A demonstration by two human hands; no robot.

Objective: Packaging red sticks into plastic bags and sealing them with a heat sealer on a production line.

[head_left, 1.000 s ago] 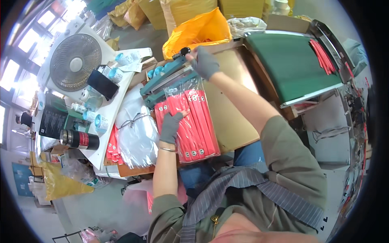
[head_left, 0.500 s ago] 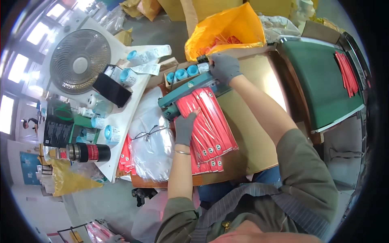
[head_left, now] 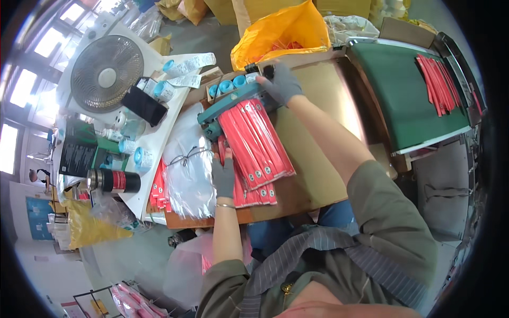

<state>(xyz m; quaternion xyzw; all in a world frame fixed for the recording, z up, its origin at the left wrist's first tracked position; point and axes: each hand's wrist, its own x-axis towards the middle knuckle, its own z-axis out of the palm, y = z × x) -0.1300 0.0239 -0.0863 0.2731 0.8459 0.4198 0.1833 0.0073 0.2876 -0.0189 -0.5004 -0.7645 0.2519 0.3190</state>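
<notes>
A teal bar sealer (head_left: pixel 229 105) lies across the far side of the work surface. Several long red plastic packets (head_left: pixel 256 140) fan out toward me from under its bar, with more red packets (head_left: pixel 258 197) beneath. My right hand (head_left: pixel 284 85), in a grey fingerless glove, rests at the sealer's right end, thumb stretched along the bar and apart from the fingers. A black knob (head_left: pixel 269 71) shows beside it. At the packets' left edge, my left hand (head_left: pixel 223 175), gloved alike, has its bare fingertips apart next to a red strip.
Clear plastic bags (head_left: pixel 189 164) tied with black cord lie left of my left hand. Behind the sealer are blue-capped rolls (head_left: pixel 226 86) in a carton and an orange sack (head_left: pixel 281 32). A fan (head_left: pixel 107 78) and black flask (head_left: pixel 124 182) stand left; red strips (head_left: pixel 439 85) lie on a green belt (head_left: pixel 403 100).
The view has shifted slightly. My left hand has slid off the top of the packets to their left edge. My right hand has loosened from a fist, its thumb now spread along the bar.
</notes>
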